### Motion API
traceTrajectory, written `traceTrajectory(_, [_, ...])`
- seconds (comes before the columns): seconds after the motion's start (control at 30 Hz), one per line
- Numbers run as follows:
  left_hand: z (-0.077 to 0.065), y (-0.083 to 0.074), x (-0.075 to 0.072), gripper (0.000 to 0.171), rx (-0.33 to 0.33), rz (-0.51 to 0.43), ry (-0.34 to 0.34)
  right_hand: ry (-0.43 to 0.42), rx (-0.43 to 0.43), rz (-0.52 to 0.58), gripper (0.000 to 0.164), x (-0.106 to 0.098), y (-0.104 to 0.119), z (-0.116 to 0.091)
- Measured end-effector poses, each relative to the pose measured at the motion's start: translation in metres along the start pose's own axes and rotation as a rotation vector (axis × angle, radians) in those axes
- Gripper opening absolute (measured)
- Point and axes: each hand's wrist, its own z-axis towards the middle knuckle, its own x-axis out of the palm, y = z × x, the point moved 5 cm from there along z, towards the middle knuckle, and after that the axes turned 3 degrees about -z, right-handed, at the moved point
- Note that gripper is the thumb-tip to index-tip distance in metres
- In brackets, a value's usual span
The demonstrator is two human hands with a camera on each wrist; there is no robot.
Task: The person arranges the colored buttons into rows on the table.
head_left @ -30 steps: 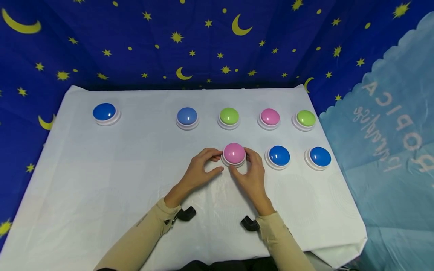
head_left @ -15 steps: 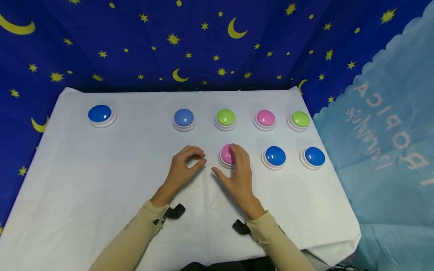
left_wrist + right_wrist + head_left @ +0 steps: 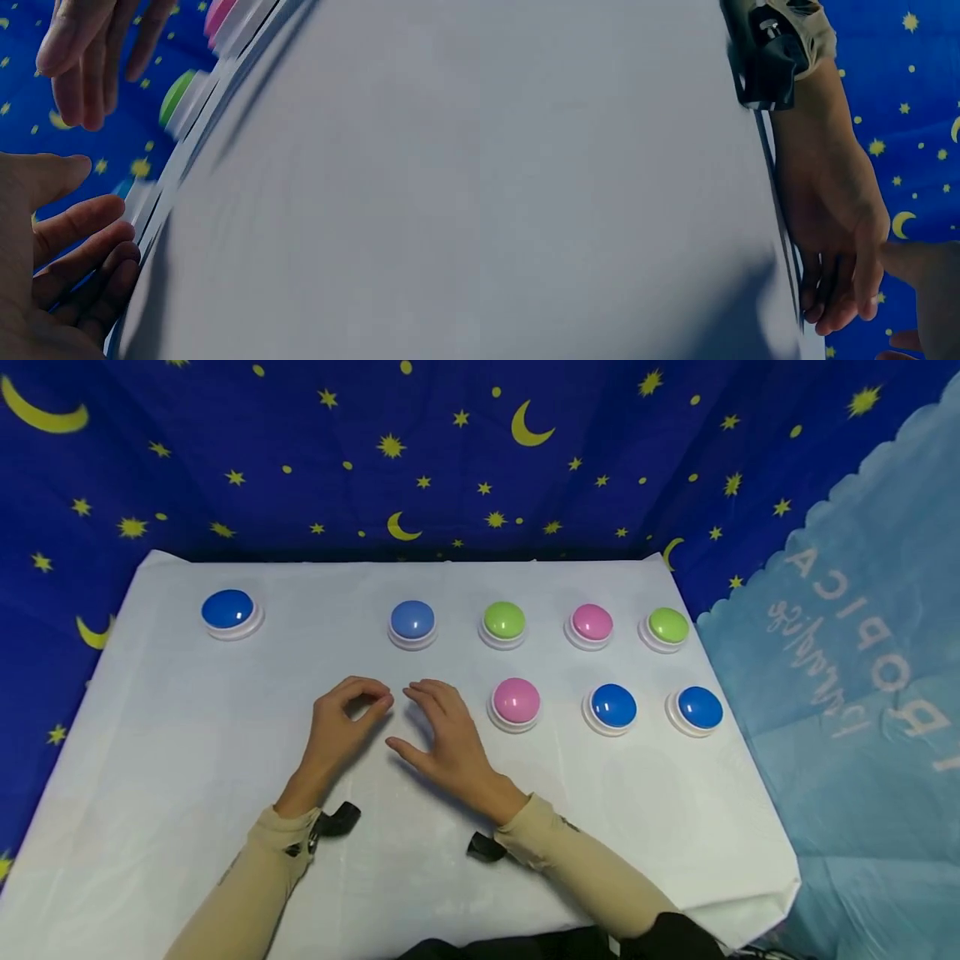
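Left of the pink button in the front row, both hands hover over the white table with nothing in them. The left hand (image 3: 341, 722) has loosely curved fingers, thumb tip close to the forefinger tip; in the left wrist view thumb and fingers stand apart. My right hand (image 3: 453, 739) is beside it, fingers spread and thumb apart, pointing left. Nearest to the right hand is the pink domed push button (image 3: 517, 702) on its white base, untouched. A blue button (image 3: 613, 706) and another blue button (image 3: 700, 708) continue that row to the right.
Along the back stand a far-left blue button (image 3: 228, 610), a paler blue button (image 3: 412, 621), a green button (image 3: 504, 621), a pink button (image 3: 592, 622) and a right-hand green button (image 3: 667, 626). A starry blue cloth (image 3: 330, 452) hangs behind the white-covered table (image 3: 187, 760).
Both hands have let go of the front pink button and moved left, away from it. The button stays in its place in the row.
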Motion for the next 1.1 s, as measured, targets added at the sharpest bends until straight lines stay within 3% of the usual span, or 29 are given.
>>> traceTrajectory(0.17, [0.001, -0.013, -0.03, 0.01, -0.003, -0.002, -0.061, 0.11, 0.064, 0.038, 0.087, 0.028, 0.009, 0.018])
traceTrajectory(0.33, [0.005, -0.02, -0.053, 0.009, 0.0, 0.029, -0.106, 0.185, 0.106, 0.059, 0.092, 0.052, 0.009, 0.034])
traceTrajectory(0.5, [0.011, -0.007, -0.074, 0.008, -0.066, 0.041, -0.154, 0.233, 0.182, 0.042, 0.091, 0.075, 0.001, 0.05])
traceTrajectory(0.7, [0.016, 0.01, -0.11, 0.009, -0.147, 0.046, -0.252, 0.258, 0.233, 0.04, 0.086, 0.101, -0.003, 0.075])
traceTrajectory(0.87, [0.019, 0.031, -0.141, 0.01, -0.256, 0.097, -0.34, 0.243, 0.244, 0.046, 0.079, 0.123, 0.003, 0.094])
traceTrajectory(0.97, [0.022, 0.041, -0.156, 0.012, -0.287, 0.114, -0.394, 0.214, 0.243, 0.031, 0.07, 0.135, 0.007, 0.104])
traceTrajectory(1.1, [0.027, 0.042, -0.168, 0.021, -0.292, 0.038, -0.476, 0.187, 0.259, -0.003, 0.059, 0.152, 0.011, 0.115])
